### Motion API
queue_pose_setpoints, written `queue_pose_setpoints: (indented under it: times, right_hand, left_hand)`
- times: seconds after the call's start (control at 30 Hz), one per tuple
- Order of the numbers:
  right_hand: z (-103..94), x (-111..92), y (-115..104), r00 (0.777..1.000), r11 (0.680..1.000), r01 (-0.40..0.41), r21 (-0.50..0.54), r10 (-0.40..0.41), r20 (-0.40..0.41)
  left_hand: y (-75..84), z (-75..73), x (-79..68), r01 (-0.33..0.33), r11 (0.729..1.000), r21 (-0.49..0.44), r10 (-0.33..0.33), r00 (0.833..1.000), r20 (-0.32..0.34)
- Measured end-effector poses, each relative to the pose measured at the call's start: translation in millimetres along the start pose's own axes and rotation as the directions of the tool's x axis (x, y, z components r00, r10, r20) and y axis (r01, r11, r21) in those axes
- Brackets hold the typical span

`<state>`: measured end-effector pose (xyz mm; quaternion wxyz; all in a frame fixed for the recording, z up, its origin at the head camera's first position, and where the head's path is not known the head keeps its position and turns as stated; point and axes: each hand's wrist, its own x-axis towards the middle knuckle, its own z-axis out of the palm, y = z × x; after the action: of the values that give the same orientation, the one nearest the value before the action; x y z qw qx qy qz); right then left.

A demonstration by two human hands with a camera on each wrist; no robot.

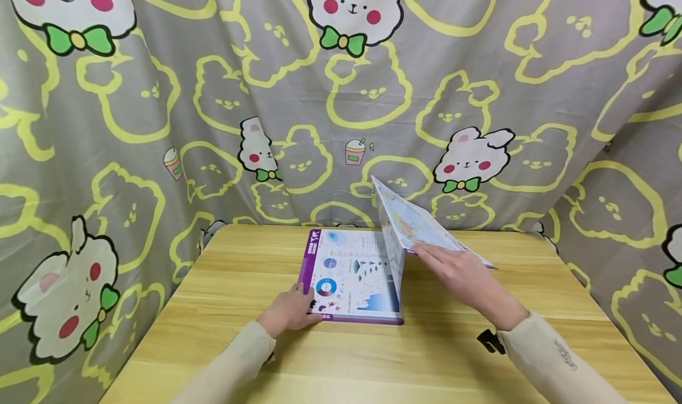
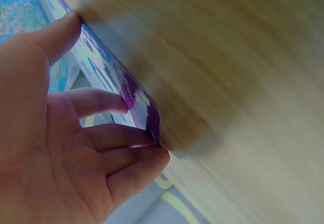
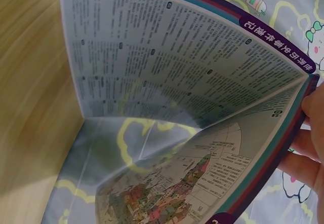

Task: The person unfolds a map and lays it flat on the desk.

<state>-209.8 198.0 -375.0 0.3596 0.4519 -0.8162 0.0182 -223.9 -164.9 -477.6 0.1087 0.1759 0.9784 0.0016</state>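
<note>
A purple-edged folded wall map (image 1: 346, 268) lies partly opened on the table, with charts and diagrams on its flat left panel. Its right part (image 1: 421, 217) stands raised, a coloured map showing on the outer face. My left hand (image 1: 288, 310) holds the near left corner, fingers along the left edge and thumb at the front edge; the left wrist view has this purple corner (image 2: 144, 107) against the fingertips. My right hand (image 1: 458, 273) pinches the raised part by its near edge. Between the spread layers in the right wrist view are a text panel (image 3: 152, 51) and a multicoloured map (image 3: 167, 188).
The wooden table (image 1: 213, 356) extends round the map on every side. Behind and beside it hangs a grey curtain (image 1: 298, 96) with rabbit prints. A black strap piece (image 1: 491, 341) juts out below the right cuff.
</note>
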Motion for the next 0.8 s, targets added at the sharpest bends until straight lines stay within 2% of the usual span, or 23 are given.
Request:
queue_pose_setpoints:
  times: [0.27, 0.47, 0.8]
  right_hand:
    - [-5.2, -11, 3, 0.999, 1.0, 0.0, 0.009, 0.0, -0.04]
    - [-9.7, -18, 7, 0.997, 1.0, 0.002, -0.004, -0.002, -0.082]
    - [-15.2, -31, 13, 0.995, 0.999, -0.021, -0.046, 0.017, -0.1]
  left_hand:
    - [-6.3, 2.1, -1.1, 0.016, 0.999, -0.052, -0.015, 1.0, 0.013]
    - [-10.8, 1.9, -2.5, 0.014, 0.998, -0.057, -0.013, 1.0, 0.014]
    - [-20.9, 2.0, -6.8, 0.018, 0.997, -0.081, -0.017, 1.0, 0.01]
